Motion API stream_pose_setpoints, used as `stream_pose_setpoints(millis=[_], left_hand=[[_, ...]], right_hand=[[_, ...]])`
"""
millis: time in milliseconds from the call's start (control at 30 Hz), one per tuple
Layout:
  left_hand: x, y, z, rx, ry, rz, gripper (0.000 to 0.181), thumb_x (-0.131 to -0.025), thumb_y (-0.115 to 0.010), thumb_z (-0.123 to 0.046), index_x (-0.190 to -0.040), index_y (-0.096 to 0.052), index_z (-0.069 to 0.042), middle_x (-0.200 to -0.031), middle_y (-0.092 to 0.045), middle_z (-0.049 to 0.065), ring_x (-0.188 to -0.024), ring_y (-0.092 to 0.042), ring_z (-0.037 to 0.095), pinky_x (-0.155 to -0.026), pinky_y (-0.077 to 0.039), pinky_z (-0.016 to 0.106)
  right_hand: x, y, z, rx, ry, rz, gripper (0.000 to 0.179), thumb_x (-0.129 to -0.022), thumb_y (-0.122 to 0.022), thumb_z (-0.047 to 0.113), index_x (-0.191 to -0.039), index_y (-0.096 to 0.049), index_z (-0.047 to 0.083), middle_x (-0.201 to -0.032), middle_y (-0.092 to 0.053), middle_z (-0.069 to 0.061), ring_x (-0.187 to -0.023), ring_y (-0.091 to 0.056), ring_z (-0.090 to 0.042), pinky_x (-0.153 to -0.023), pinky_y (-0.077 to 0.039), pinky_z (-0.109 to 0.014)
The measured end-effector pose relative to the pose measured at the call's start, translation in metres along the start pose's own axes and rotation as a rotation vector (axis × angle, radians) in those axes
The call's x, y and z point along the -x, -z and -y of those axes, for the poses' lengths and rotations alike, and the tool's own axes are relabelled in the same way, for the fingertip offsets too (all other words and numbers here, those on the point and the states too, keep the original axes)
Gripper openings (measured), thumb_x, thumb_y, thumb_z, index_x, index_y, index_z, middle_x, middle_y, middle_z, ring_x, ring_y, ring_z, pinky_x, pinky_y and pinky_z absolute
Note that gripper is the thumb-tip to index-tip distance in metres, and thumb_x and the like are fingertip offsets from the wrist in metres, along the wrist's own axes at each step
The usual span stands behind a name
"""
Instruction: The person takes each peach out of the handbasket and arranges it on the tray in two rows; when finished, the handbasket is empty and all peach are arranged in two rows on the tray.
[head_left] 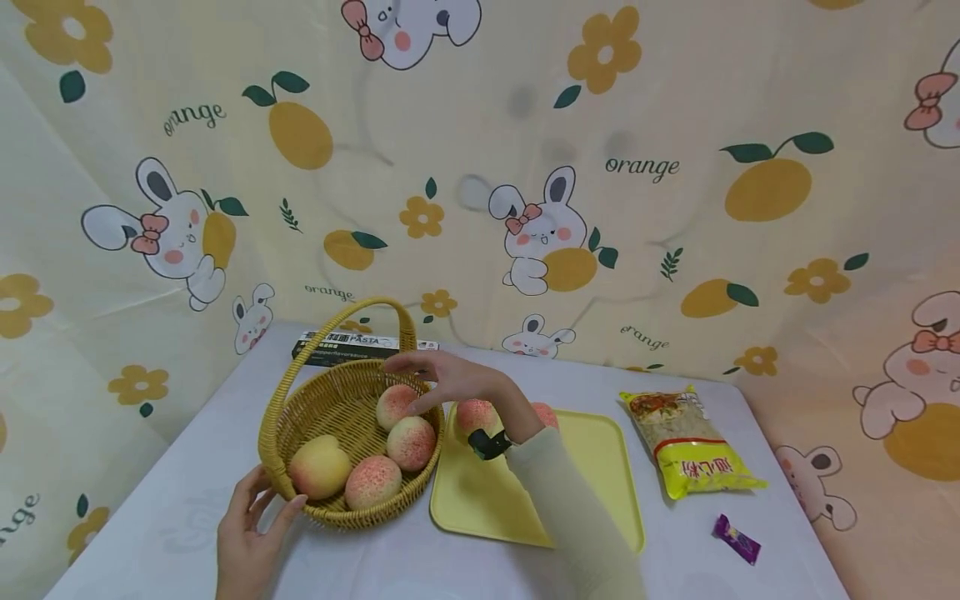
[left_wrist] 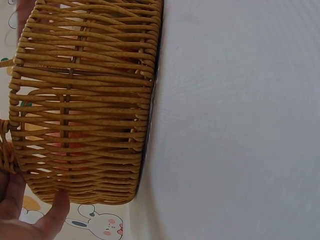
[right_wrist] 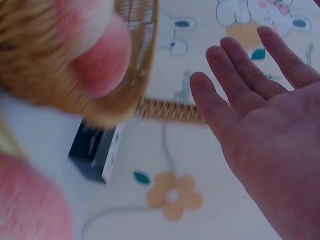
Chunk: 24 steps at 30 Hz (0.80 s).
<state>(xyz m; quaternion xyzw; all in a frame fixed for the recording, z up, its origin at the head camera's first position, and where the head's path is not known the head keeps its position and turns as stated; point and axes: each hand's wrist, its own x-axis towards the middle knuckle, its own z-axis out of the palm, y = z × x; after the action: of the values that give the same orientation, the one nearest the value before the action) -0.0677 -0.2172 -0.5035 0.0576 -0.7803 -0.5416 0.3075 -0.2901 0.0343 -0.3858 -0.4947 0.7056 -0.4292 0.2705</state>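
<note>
A woven wicker basket [head_left: 337, 383] with a tall arched handle stands on the left of the table and holds several peaches, among them a yellowish one [head_left: 320, 467] and a speckled pink one [head_left: 373, 482]. My left hand [head_left: 255, 525] grips its near left side by the handle's foot. The left wrist view has the thumb [left_wrist: 59, 207] against the weave. Over the basket's right rim hovers my right hand [head_left: 450, 377]. Its fingers are spread with nothing in them in the right wrist view. Another peach [head_left: 476, 416] lies on the yellow tray [head_left: 495, 508], partly behind the right wrist.
Behind the basket lies a dark pasta box [head_left: 330, 354]. On the right are a yellow-ended food packet [head_left: 686, 442] and a small purple wrapped snack [head_left: 737, 540]. One more peach [head_left: 545, 414] shows on the tray past my forearm. A printed cloth [head_left: 450, 167] hangs behind the table.
</note>
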Motion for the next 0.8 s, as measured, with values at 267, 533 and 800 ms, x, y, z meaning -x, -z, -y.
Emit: stream_pose_setpoints(millis=[267,533,800], left_hand=[[0.001,-0.001,-0.003,-0.003,0.036,-0.011,0.063,-0.077,-0.076,0.017,-0.134,-0.053,0.002,-0.117,-0.058,-0.003,-0.108,-0.056,0.004,-0.094,-0.046,0.005],[0.001,-0.004,0.002,0.018,-0.001,-0.003,0.065,-0.076,-0.076,0.019,-0.135,-0.053,0.003,-0.115,-0.059,0.001,-0.108,-0.057,0.004,-0.095,-0.046,0.006],[0.002,-0.003,-0.001,-0.006,0.059,-0.021,0.061,-0.08,-0.075,0.014,-0.135,-0.053,0.0,-0.116,-0.057,-0.008,-0.108,-0.055,0.004,-0.093,-0.046,0.004]], right_hand=[[-0.049,-0.019,0.016,0.077,-0.017,0.116,0.068,-0.088,-0.075,0.013,-0.147,-0.044,0.002,-0.146,-0.049,-0.01,-0.135,-0.044,-0.015,-0.114,-0.038,-0.027],[-0.082,-0.041,0.014,0.076,-0.067,0.283,0.065,-0.088,-0.076,0.015,-0.145,-0.047,0.003,-0.146,-0.051,-0.002,-0.136,-0.042,-0.01,-0.118,-0.035,-0.027],[-0.104,-0.063,0.014,0.081,-0.099,0.399,0.065,-0.087,-0.076,0.013,-0.145,-0.048,0.003,-0.148,-0.049,-0.007,-0.135,-0.042,-0.009,-0.115,-0.035,-0.022]])
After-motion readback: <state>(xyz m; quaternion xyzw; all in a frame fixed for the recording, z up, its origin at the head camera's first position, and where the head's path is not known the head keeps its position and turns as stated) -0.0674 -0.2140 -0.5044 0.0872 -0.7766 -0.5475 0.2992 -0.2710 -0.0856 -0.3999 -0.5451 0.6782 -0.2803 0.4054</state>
